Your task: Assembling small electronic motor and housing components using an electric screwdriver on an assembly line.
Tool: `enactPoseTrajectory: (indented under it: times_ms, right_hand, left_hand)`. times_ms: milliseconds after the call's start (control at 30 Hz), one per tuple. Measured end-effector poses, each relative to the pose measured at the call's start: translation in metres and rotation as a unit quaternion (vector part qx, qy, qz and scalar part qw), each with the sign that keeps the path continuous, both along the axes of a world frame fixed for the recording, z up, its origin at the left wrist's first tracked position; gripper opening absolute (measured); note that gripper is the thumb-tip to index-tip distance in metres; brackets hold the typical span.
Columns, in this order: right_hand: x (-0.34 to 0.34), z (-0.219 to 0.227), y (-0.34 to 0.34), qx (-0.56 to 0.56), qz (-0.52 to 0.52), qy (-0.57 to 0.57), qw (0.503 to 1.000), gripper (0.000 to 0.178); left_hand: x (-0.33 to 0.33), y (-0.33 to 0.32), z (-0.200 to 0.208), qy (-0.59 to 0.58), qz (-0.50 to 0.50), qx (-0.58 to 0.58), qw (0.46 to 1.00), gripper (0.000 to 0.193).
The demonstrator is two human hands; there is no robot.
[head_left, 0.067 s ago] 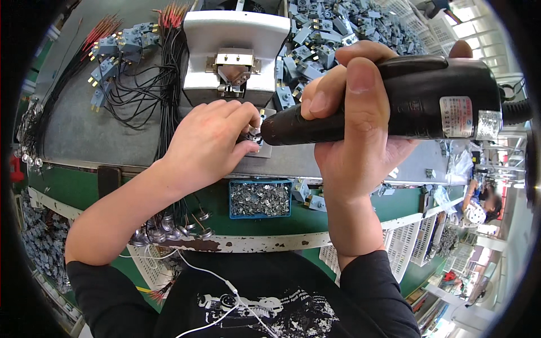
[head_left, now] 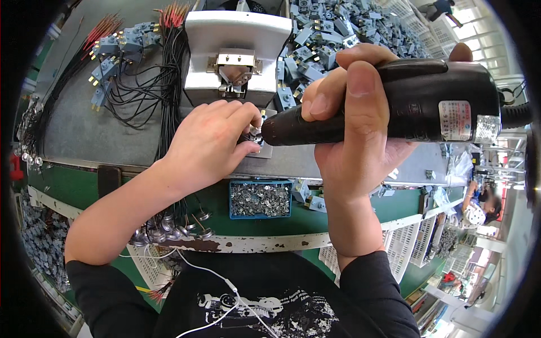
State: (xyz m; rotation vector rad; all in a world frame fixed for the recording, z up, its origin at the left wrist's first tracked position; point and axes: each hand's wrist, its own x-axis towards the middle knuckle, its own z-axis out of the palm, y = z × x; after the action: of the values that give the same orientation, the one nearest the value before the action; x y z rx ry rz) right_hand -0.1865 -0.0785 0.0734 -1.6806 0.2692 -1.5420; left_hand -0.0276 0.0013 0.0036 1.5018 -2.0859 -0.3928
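Note:
In my right hand (head_left: 360, 124) is a black electric screwdriver (head_left: 417, 101), held nearly level, its tapered nose pointing left. The nose meets a small metal-and-grey part (head_left: 257, 135), which my left hand (head_left: 211, 132) pinches between thumb and fingers over a small metal plate. Fingers and the screwdriver's nose hide most of that part, so its kind is unclear. Just beyond my left hand stands a silver press-like machine (head_left: 236, 31) with a metal clamp block (head_left: 235, 70) on its front.
Grey-blue plug housings (head_left: 332, 28) are heaped at the far right. Black cables with red ends (head_left: 169, 73) and several wired plugs (head_left: 129, 42) lie left. A blue tray of small metal pieces (head_left: 259, 200) sits near me. Another person (head_left: 479, 211) is far right.
The rear of the screwdriver sits very slightly lower. Both hands keep their places, with the nose still at the small part.

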Motion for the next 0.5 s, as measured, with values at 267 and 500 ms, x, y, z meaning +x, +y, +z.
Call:
enactPoseTrajectory:
  times_ms: [267, 500]
  right_hand:
    - [0.006, -0.006, -0.001, 0.059, 0.02, -0.008, 0.998, 0.051]
    - [0.011, -0.012, 0.001, 0.087, 0.025, 0.004, 0.996, 0.016]
  left_hand:
    - [-0.001, 0.0, -0.004, -0.005, -0.001, 0.01, 1.0, 0.037]
    - [0.002, 0.002, -0.01, -0.019, -0.005, 0.008, 1.0, 0.038]
